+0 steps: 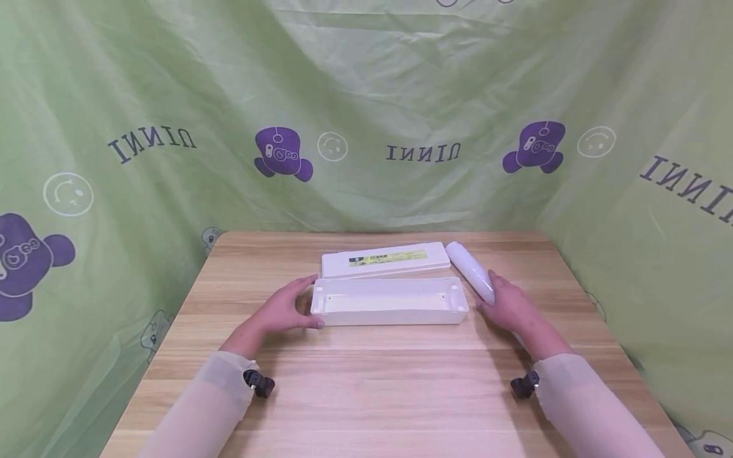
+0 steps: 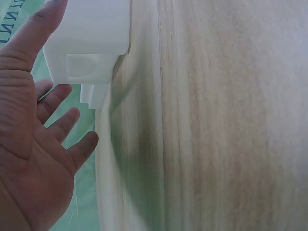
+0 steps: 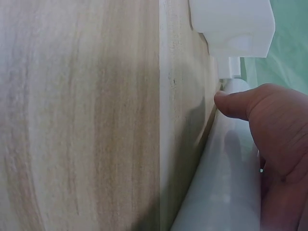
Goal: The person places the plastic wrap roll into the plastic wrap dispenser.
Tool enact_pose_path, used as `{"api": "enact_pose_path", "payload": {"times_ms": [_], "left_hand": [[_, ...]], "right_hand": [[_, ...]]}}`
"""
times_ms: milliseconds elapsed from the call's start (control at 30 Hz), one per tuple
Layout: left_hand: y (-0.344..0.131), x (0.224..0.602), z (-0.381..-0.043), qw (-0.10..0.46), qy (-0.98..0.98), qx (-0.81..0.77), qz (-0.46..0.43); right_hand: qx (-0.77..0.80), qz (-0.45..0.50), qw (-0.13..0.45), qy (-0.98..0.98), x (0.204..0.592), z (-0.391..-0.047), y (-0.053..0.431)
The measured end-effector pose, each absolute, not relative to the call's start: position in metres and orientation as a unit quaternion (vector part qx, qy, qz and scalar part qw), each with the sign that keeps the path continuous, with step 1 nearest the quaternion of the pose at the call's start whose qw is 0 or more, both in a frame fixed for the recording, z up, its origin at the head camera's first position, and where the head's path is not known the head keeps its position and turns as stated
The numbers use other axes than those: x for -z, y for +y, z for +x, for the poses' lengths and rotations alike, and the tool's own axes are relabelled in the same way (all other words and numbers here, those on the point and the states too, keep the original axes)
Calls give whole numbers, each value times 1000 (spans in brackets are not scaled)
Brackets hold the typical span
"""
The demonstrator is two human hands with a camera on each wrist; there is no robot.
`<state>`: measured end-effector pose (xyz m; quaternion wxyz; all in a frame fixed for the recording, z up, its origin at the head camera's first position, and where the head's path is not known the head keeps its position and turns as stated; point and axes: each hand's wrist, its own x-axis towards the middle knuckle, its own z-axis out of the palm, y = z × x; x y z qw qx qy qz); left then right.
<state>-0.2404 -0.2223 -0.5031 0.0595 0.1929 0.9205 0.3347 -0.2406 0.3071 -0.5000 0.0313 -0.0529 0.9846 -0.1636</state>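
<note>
In the head view a long white open box rests on the table with its hollow facing up. My left hand is spread around its left end, thumb at the front corner and a fingertip near the back corner. The left wrist view shows the thumb along the box and the other fingers loosely extended. Beside the box's right end, my right hand grips a glossy white plastic wrap roll. Its thumb lies over the roll in the right wrist view; the other fingers are mostly hidden.
Behind the box lies a white lid with a yellow and black label. All of these stand on a wood-grain table. A green patterned curtain hangs along the back and both sides.
</note>
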Motion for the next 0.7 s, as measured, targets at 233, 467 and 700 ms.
{"api": "enact_pose_path", "payload": {"times_ms": [233,467,700], "left_hand": [[-222,505,-242,58,922,-336,186],[-221,506,-242,60,923,-337,174],[-221,509,-243,57,921,-344,174]], "right_hand": [[169,-51,30,984,502,-239,309],[166,-44,33,985,503,-240,308],[166,-40,33,985,503,-240,308]]}}
